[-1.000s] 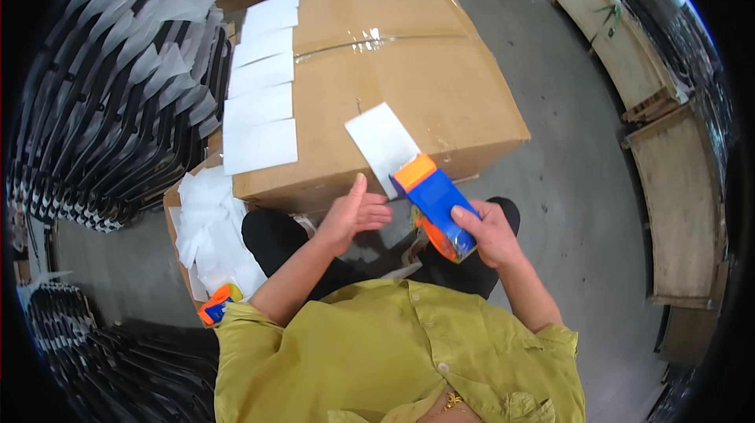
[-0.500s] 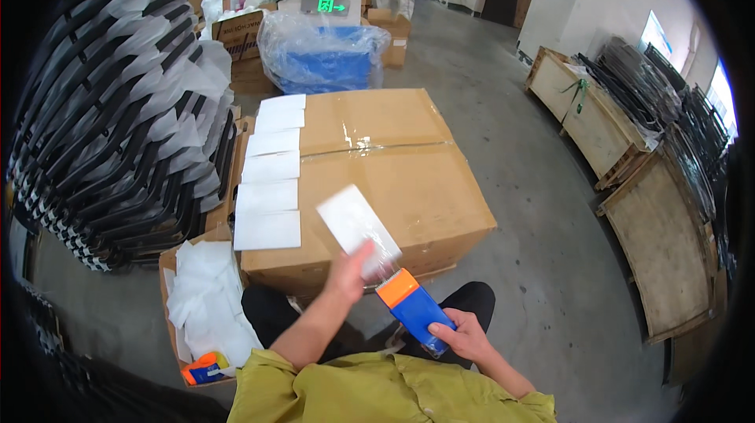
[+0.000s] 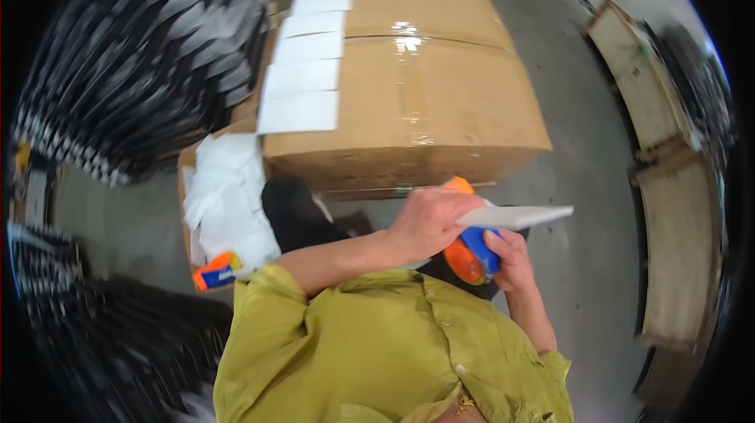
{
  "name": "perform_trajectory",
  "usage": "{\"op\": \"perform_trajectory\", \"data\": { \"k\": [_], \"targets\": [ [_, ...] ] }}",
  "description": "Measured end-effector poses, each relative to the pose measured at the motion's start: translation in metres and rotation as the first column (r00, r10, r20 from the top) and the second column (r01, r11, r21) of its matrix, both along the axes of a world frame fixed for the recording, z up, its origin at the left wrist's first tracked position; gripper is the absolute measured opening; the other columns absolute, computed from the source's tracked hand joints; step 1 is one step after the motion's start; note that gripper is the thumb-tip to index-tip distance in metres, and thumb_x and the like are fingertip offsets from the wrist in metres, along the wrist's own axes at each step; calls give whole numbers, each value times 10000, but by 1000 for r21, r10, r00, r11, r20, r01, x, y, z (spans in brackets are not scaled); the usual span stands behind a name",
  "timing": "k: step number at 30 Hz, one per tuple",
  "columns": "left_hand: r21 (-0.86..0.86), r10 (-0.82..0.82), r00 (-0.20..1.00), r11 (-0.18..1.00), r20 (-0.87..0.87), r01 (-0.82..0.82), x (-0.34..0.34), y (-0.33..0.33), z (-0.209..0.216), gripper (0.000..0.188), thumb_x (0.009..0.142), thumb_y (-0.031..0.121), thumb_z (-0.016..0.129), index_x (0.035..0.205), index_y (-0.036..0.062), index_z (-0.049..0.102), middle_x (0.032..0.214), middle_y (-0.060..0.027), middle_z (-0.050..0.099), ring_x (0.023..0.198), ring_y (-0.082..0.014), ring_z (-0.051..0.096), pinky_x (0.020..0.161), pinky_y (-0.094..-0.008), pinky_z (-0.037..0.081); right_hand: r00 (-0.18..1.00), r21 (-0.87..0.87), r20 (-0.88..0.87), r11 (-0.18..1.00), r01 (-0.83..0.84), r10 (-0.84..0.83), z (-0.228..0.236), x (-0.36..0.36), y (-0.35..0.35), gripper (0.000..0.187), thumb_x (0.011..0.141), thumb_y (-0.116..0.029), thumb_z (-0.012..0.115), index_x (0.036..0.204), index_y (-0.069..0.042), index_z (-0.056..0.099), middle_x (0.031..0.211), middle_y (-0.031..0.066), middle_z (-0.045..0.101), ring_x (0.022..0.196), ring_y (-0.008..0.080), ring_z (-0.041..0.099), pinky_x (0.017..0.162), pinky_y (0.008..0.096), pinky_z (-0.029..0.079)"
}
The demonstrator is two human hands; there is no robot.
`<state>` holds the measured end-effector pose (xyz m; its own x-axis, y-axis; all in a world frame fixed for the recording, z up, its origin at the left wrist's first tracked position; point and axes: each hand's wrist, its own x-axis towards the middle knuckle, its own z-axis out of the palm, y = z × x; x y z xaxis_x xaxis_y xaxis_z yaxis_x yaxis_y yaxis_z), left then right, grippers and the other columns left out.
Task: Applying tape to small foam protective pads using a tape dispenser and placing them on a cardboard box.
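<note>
A thin white foam-like sheet [image 3: 525, 217], seen nearly edge-on, is pinched in my left hand [image 3: 431, 222]. My right hand [image 3: 513, 262] grips a blue and orange tape dispenser [image 3: 478, 250] in front of my lap. The left hand and the sheet pass over part of the dispenser and hide its upper end. Both hands are just in front of the near side of a large taped cardboard box [image 3: 448, 93]. Along the box top's left edge lies an overlapping row of several white sheets [image 3: 299, 112].
At my left, an open carton [image 3: 188, 187] holds loose white sheets [image 3: 224, 187] and another orange and blue dispenser [image 3: 216, 272]. Black curved frames [image 3: 157, 61] are stacked beyond it. Wooden crates [image 3: 676, 250] line the right side, across the grey floor [image 3: 586, 211].
The view has tilted downward. My left hand has moved right with the white sheet, now turned nearly edge-on across the dispenser. My right hand still grips the dispenser, which is now turned differently.
</note>
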<state>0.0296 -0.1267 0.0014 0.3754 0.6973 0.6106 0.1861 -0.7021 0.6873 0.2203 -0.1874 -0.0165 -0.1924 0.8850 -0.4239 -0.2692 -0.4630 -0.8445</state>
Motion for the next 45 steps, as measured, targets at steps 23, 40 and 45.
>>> {"op": "perform_trajectory", "data": {
  "k": [23,40,45],
  "targets": [
    [419,695,534,717,-481,-557,-172,-22,28,452,653,66,622,1097,93,538,1015,-136,562,925,-290,542,854,-399,411,989,138,139,989,-59,40,10,2,32,304,834,-259,563,854,43,584,754,59,608,633,87,538,614,216,436],
    [554,768,422,640,-481,-532,-169,99,60,511,702,147,624,1185,137,459,1143,-182,451,1063,-366,425,959,-473,261,983,105,124,983,-152,138,19,-12,45,338,823,-269,577,883,64,575,779,76,612,655,99,551,615,227,444],
    [624,822,366,569,-436,-535,-138,246,47,449,778,280,565,1194,170,438,1165,-180,443,1091,-380,396,947,-513,251,987,87,157,996,9,-22,33,3,39,335,791,-268,606,855,59,573,712,33,584,618,84,512,568,212,412]
  ]
}}
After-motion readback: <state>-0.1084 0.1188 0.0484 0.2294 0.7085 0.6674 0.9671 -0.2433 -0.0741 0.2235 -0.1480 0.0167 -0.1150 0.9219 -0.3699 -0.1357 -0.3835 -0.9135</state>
